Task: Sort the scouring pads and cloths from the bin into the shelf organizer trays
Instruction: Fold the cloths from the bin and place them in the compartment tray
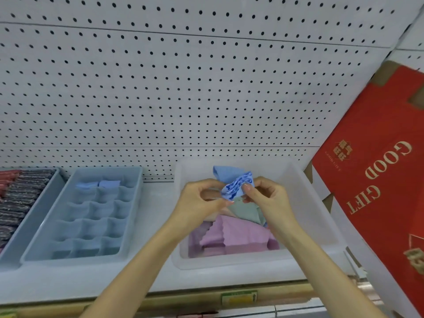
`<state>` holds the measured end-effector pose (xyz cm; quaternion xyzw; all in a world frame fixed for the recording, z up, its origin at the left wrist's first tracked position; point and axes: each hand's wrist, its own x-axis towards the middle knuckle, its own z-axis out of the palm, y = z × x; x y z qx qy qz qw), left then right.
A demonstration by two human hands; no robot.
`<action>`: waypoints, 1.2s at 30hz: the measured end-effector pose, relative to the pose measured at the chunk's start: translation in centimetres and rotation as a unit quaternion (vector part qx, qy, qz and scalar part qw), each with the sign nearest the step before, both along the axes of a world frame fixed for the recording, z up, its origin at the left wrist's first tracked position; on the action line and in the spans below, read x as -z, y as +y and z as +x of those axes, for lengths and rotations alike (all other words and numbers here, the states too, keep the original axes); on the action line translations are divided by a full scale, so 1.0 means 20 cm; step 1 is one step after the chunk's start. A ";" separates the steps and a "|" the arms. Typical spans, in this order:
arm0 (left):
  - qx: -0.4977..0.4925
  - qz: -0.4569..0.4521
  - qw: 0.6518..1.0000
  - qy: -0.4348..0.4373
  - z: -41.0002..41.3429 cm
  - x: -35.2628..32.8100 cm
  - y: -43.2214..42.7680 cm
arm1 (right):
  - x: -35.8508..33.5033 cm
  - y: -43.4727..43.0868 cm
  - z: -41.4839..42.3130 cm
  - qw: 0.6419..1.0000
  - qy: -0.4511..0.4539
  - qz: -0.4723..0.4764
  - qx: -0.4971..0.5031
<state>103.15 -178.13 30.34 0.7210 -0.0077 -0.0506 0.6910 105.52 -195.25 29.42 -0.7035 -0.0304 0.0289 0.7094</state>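
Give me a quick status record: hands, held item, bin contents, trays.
left hand: pinches the blue cloth
right hand: pinches the same cloth's other side
blue cloth: bunched, held above the bin
bin: pink cloths and a green cloth inside
divided tray: left of bin, two blue cloths in its far cells
scouring pads: rows in the far-left tray
red box: right of bin

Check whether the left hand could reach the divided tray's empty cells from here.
Probably yes. The left hand pinches the blue cloth with the right hand over the bin; the divided tray sits just left, open-topped, nothing between.
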 end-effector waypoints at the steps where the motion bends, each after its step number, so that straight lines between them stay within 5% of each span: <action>1: -0.026 -0.010 1.000 -0.004 0.00 0.02 -0.02 | 0.01 0.01 -0.01 1.000 0.007 0.003 0.014; 20: -0.184 -0.147 0.969 0.068 -0.06 0.08 -0.12 | 0.10 0.13 -0.17 0.986 0.003 0.087 0.140; 29: -0.166 -0.093 0.982 -0.016 -0.08 0.10 -0.10 | 0.10 0.13 -0.20 0.991 0.021 0.041 0.129; 33: -0.130 -0.158 0.979 0.019 -0.09 0.11 -0.08 | 0.09 0.13 -0.20 0.989 0.031 0.012 0.143; 36: -0.074 -0.155 0.984 0.042 -0.08 0.12 -0.02 | 0.08 0.09 -0.17 0.992 0.102 0.052 0.048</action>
